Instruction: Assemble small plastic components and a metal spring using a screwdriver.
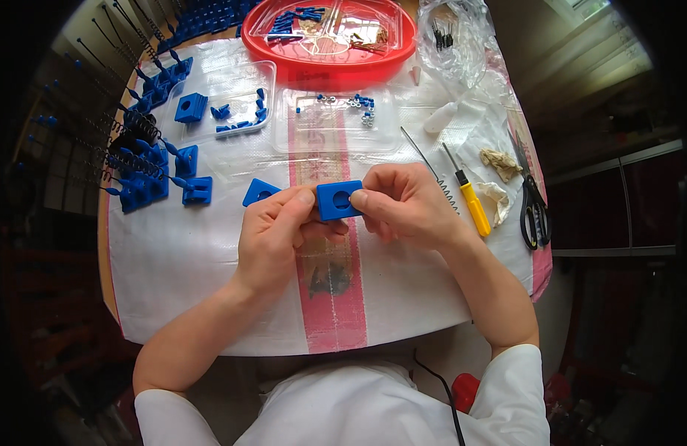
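Between both hands I hold a blue square plastic piece (326,209) with a round hole in its face. My left hand (270,234) pinches its left edge, thumb on top and fingers curled underneath. On its right side my right hand (410,202) grips the same piece, the thumb tip at the rim of the hole. Whether a smaller part sits under that thumb is hidden. Another blue piece with a hole (258,190) lies on the covered table just beyond my left hand, partly covered by it.
Clear trays with blue parts (265,74) and small nuts (391,119) lie ahead, before a red basin (328,73). Blue bases with springs (198,190) crowd the left. A yellow screwdriver (473,204), a white bottle (441,117) and black scissors (534,215) lie right.
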{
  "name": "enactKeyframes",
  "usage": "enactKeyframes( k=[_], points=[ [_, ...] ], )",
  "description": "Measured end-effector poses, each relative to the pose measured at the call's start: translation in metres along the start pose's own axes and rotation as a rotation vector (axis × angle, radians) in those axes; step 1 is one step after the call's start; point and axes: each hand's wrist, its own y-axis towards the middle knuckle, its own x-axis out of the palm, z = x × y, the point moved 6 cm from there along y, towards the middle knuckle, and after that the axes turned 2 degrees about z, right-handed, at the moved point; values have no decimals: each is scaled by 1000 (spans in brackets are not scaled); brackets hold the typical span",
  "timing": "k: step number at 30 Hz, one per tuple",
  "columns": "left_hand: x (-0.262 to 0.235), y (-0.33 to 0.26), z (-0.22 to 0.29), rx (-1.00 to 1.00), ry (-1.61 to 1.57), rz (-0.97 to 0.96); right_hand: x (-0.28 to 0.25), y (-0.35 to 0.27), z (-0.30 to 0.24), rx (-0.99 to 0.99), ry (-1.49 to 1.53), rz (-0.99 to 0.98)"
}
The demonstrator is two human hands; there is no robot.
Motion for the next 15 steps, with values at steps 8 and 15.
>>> enactKeyframes(
  k=[8, 15],
  points=[
    [-4, 3, -6, -38, 74, -46, -1, 1, 9, 164, 222, -31],
    [1, 3, -1, -38, -65, -40, 0, -3, 9, 260, 286, 7]
  ],
)
